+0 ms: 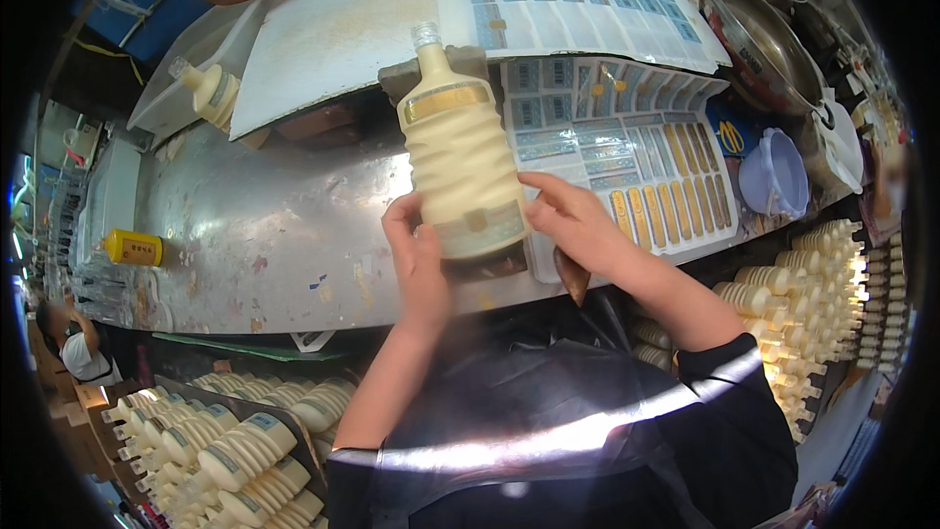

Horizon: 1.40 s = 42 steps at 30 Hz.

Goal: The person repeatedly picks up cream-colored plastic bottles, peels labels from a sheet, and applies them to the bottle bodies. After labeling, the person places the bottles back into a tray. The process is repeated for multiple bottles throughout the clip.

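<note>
A cream ribbed bottle (458,152) with a clear neck and a gold band lies on the metal table (264,235), neck pointing away from me. My left hand (416,260) grips its lower left side. Fingers of my right hand (573,220) press on its lower right side, where a label band sits. Sheets of blue and gold stickers (627,152) lie just right of the bottle.
A second cream bottle (211,90) and a small yellow can (135,248) lie at the left. Crates of cream bottles stand at lower left (230,446) and right (813,294). A metal pan (759,39) and plastic cup (774,174) sit far right. Another person (78,343) is at the left edge.
</note>
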Available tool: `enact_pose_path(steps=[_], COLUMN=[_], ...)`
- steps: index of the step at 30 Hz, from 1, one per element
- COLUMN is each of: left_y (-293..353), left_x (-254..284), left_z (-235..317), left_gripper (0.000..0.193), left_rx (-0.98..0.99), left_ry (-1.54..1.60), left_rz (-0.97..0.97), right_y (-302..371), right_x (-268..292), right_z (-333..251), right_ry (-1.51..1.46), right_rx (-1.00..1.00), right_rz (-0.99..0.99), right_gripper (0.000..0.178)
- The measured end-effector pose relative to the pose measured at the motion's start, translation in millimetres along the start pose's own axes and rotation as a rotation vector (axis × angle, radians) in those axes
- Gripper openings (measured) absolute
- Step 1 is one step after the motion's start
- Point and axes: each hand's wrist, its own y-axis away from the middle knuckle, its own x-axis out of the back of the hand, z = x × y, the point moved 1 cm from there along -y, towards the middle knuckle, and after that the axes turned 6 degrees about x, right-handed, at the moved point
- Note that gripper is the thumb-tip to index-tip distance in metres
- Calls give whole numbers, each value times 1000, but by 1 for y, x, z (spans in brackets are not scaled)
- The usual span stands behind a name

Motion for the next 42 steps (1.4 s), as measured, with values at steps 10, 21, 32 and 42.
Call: enact_pose_path(steps=[10, 21, 32, 42], left_y=[0, 0, -1, 4], left_x=[-9, -7, -7, 0], left_z=[4, 1, 1, -5], left_gripper=[54, 58, 60, 65], left_rx=[47, 51, 67, -39], left_ry=[-56, -36, -61, -52], left_rz=[60, 62, 68, -34], right_y=[-2, -1, 2, 1], right_x=[-19, -24, -22, -19], right_z=[1, 8, 7, 2], right_ry=[-189, -229, -301, -349], right_rx=[-143, -123, -160, -146], right_rz=[4, 50, 2, -7], right_gripper=[52, 52, 59, 51])
